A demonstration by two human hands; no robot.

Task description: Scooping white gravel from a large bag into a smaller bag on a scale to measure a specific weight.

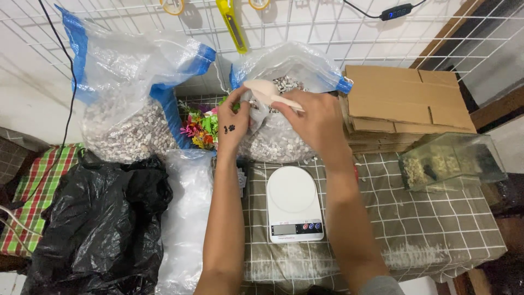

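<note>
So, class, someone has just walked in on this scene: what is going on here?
A person works at a table under a checked cloth. The left hand grips the rim of a clear bag of pale gravel, while the right hand holds a white scoop at the bag's mouth. A white kitchen scale sits bare just below. A second gravel bag and a black bag stand to the left.

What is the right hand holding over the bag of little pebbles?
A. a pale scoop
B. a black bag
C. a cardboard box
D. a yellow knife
A: the right hand grips a pale scoop by its handle, above the open clear bag of pebbles, while the left hand holds the bag's rim.
</note>
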